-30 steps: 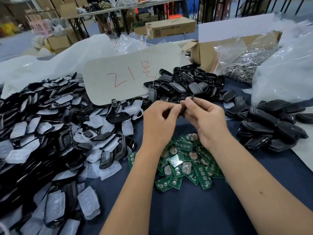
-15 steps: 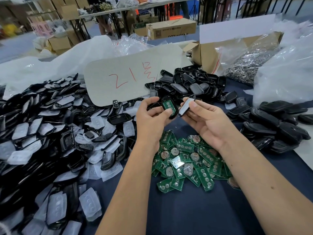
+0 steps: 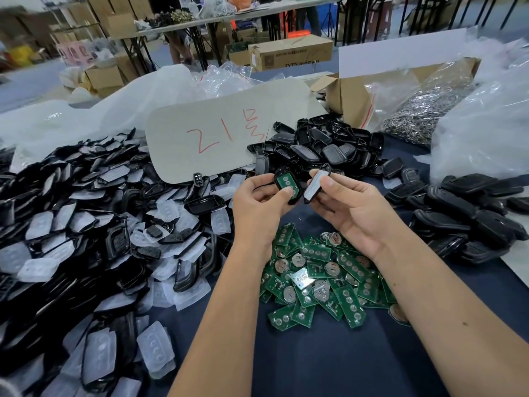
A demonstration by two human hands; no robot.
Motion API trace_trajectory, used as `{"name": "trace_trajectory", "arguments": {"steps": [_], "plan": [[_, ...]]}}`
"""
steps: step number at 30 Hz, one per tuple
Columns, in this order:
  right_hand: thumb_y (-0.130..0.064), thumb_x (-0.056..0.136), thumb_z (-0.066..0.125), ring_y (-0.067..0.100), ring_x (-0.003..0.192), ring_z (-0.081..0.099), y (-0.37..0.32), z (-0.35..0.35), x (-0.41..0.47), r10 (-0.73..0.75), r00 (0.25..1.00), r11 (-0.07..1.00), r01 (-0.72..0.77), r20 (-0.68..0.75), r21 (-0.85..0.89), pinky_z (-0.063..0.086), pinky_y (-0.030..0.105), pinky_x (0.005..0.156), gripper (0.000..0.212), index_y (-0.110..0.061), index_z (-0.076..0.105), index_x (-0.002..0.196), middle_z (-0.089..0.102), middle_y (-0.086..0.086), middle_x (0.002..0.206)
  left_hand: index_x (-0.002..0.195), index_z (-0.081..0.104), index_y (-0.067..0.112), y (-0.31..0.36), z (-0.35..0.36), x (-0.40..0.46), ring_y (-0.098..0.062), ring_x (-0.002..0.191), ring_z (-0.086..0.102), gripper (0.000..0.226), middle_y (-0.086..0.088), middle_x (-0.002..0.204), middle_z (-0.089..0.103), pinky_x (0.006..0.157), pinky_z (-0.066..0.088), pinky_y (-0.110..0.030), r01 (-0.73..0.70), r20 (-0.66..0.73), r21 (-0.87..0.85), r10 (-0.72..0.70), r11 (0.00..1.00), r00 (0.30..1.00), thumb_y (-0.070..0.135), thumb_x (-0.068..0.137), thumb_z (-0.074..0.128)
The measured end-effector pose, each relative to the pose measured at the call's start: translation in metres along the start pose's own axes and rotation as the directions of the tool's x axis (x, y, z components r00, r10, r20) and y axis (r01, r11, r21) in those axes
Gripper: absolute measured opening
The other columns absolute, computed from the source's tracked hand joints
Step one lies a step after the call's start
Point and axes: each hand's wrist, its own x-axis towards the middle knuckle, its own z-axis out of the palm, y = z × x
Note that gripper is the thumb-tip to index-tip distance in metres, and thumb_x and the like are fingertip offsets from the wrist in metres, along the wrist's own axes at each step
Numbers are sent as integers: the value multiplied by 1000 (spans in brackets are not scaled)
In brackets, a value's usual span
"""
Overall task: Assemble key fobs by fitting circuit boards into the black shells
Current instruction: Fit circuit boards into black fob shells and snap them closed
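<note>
Since the left hand (image 3: 259,202) pinches a black shell (image 3: 286,186) with a green circuit board (image 3: 287,181) seated inside, and the right hand (image 3: 347,207) pinches the mating half (image 3: 315,184) just beside it, both look light, rigid and slick: grip by the edges, not the board's face.

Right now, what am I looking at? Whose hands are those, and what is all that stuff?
A camera worn on a person's head looks down at their own two hands. The left hand holds a black shell with a green circuit board sitting in it. The right hand pinches another shell piece, close beside it. Below them, on the dark blue table, lies a heap of green boards. Left of it are black frames and clear button pads, and more black shells behind.
</note>
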Motion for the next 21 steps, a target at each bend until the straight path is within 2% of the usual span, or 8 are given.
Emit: {"name": "trace_trajectory", "arguments": {"steps": [4,9,14,17,21], "plan": [[-17,81,71,17,88,68,0,0,0,-4,1000,1000,4,-13,-12,53,37,101,35,-6,75,114,75,7,95,110,66,14,-2,0,1,-23,91,78,32,-12,100,76,79,65,-39,-9,-1,-9,9,1000,1000,0,86,81],[-14,79,71,17,86,69,1,1,1,-29,999,999,28,-29,-17,55,35,99,38,-1,73,114,75,10,95,109,68,15,-2,0,1,-15,85,78,30,-6,98,77,72,63,-31,-23,11,21,23,1000,1000,2,86,81],[-15,74,75,18,85,69,5,2,3,-61,995,997,58,-75,-43,56,35,97,41,1,74,111,76,11,93,99,71,20,-2,-1,-1,-13,82,77,24,2,87,78,68,61,-26,-61,12,67,60,996,998,6,85,84],[-18,68,80,19,86,70,7,4,4,-96,987,993,87,-126,-79,58,32,92,36,-3,79,102,78,11,93,92,73,22,-2,0,-3,-19,83,77,20,-1,86,79,73,62,-34,-148,41,124,144,981,989,10,83,85],[-22,63,85,18,84,70,11,6,5,-143,973,985,121,-179,-126,58,31,84,29,-12,82,90,79,8,90,90,78,21,-1,5,-9,-14,83,75,14,3,83,78,80,64,-40,-302,103,239,285,923,953,13,82,87]]}}
